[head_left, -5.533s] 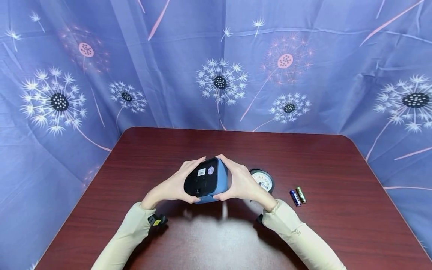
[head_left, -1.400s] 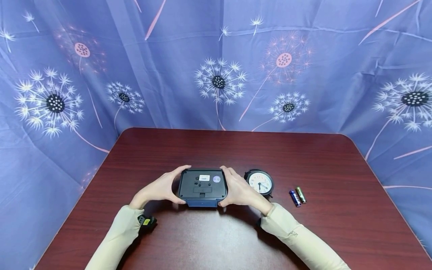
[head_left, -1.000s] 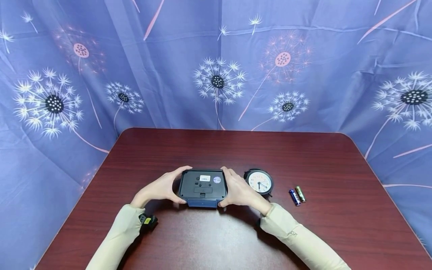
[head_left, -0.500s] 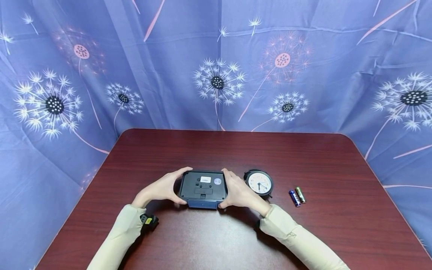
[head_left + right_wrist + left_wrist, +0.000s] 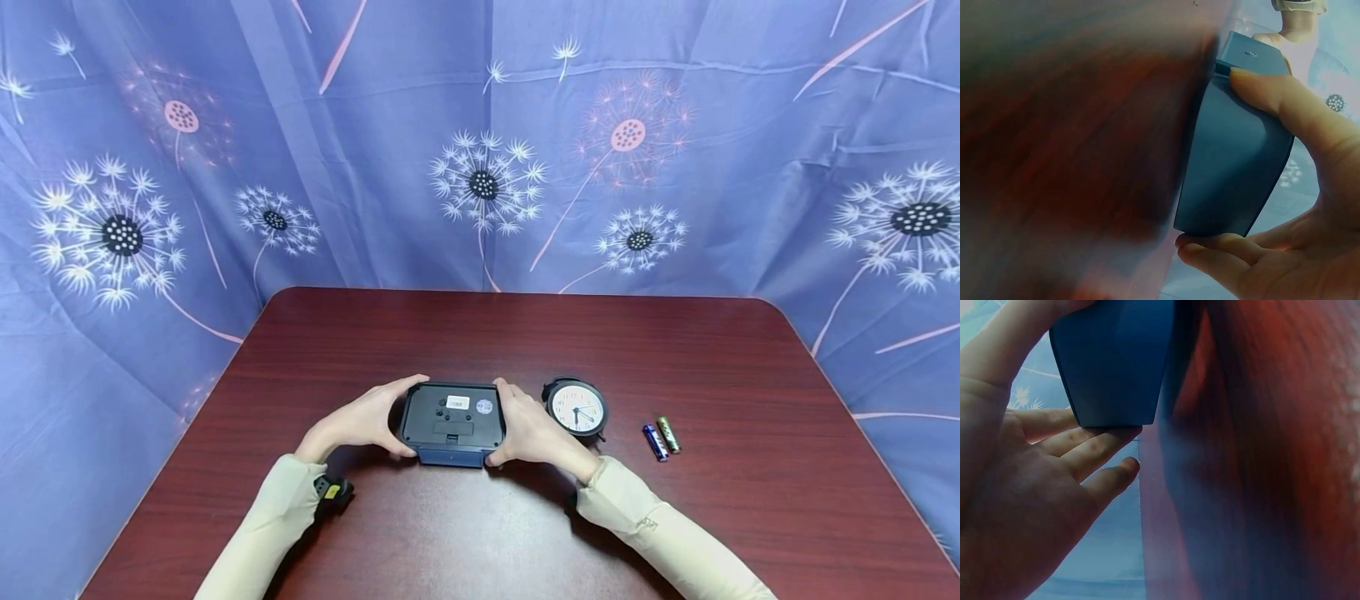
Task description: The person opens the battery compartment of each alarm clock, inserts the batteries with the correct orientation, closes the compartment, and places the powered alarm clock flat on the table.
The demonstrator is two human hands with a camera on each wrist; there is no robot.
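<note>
A person in cream sleeves [image 5: 258, 529] works at a dark reddish-brown wood-grain table [image 5: 675, 358], gripping a boxy blue device with a flat black back [image 5: 431, 427] in both bare hands. The left hand [image 5: 362, 418] is spread wide around one end, thumb at the near edge and fingers at the far edge. The right hand [image 5: 531, 429] clasps the opposite end in the same way, its thumb pressed near the near corner. The black back faces up toward the head camera, bearing a white barcode label [image 5: 457, 402] and a round purple-and-white sticker [image 5: 484, 407]. The device is in front of the person, left of the table's middle; whether it touches the surface is hard to tell from the dim, blurred wrist views. Just beyond the right hand sits a round black clock with a white dial [image 5: 576, 407]. Farther right, a blue cylindrical battery [image 5: 656, 442] and a green cylindrical battery [image 5: 668, 434] lie side by side. A black strapped unit with a yellow patch [image 5: 335, 492] shows at the left wrist. Behind the table hangs a blue-violet fabric curtain printed with white and pink dandelions [image 5: 390, 167].
</note>
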